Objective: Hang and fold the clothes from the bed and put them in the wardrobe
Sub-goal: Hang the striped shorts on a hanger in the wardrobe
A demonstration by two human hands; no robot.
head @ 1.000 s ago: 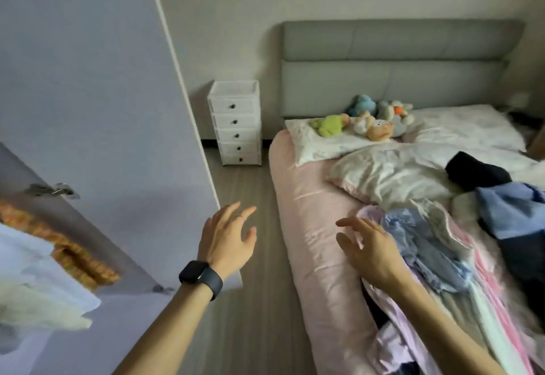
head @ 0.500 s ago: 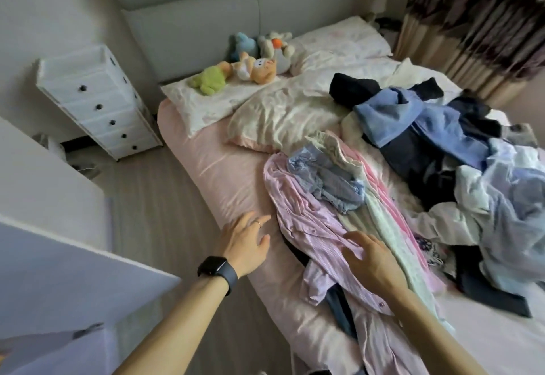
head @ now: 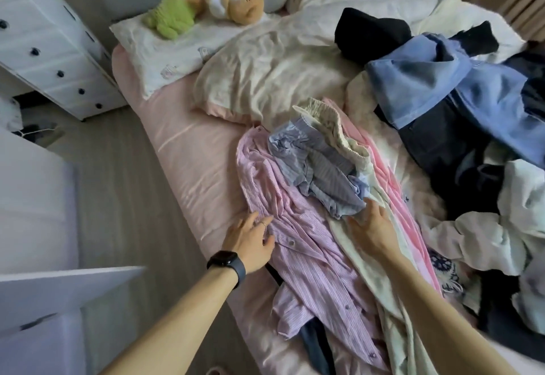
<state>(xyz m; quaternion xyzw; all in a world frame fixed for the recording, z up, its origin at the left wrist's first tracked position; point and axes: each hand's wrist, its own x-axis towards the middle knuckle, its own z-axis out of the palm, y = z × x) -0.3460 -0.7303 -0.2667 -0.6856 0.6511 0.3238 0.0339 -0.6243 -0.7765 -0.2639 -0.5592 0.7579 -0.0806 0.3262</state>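
Covering the bed (head: 182,168), clothes (head: 312,259) lie under left hand (head: 249,241) and right hand (head: 370,227).

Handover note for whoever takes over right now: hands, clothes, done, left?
Left hand: open, flat on the edge of the pink striped shirt.
Right hand: open, fingertips at the blue striped garment, over the cream garment.
All lie unfolded on the bed, with a bigger heap of dark and blue clothes further right.
Done: nothing folded or hung in view.
Left: every piece, then the wardrobe.
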